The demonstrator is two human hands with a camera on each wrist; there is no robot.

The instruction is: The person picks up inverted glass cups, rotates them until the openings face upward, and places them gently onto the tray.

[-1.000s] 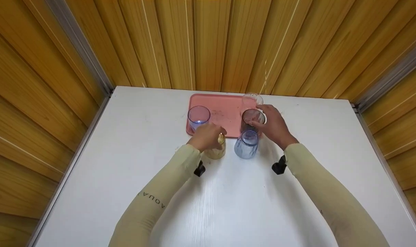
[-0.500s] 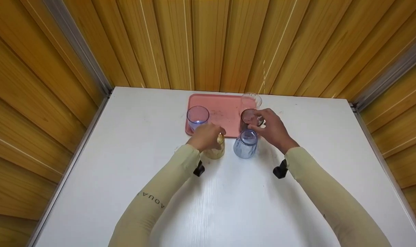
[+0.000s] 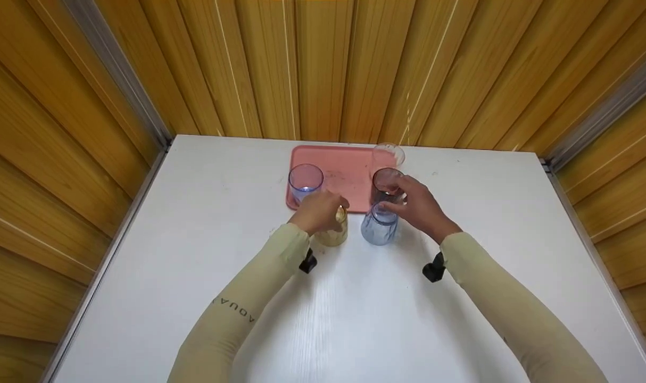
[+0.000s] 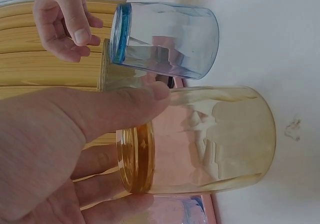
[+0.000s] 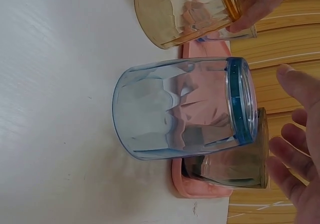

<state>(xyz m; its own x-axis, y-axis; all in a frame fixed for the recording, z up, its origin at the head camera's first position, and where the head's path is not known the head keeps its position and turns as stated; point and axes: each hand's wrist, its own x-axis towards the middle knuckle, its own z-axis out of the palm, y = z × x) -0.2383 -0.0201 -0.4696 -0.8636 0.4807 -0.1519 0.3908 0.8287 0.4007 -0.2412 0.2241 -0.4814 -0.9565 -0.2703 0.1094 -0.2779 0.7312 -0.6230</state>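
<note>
My left hand (image 3: 317, 214) grips an upside-down yellow glass (image 4: 220, 139) near its thick base, thumb on one side and fingers on the other, in the left wrist view. That glass stands at the near edge of a pink tray (image 3: 347, 165). To its right, a light-blue glass (image 5: 165, 109) also stands base up on the table. Just above the blue glass, my right hand (image 3: 420, 207) hovers with thumb and fingers spread. The right wrist view shows a gap between its fingers and the blue base (image 5: 242, 101).
On the tray's left side stands a bluish-purple glass (image 3: 306, 177), mouth up. A smoky dark glass (image 3: 382, 183) stands on its right side, with a clear glass (image 3: 389, 153) behind it. The white table (image 3: 323, 319) ends at a wood-panelled wall (image 3: 323, 69).
My right hand has come away from the dark glass's rim and moved down and slightly left, over the blue glass. The left hand stays on the yellow glass.
</note>
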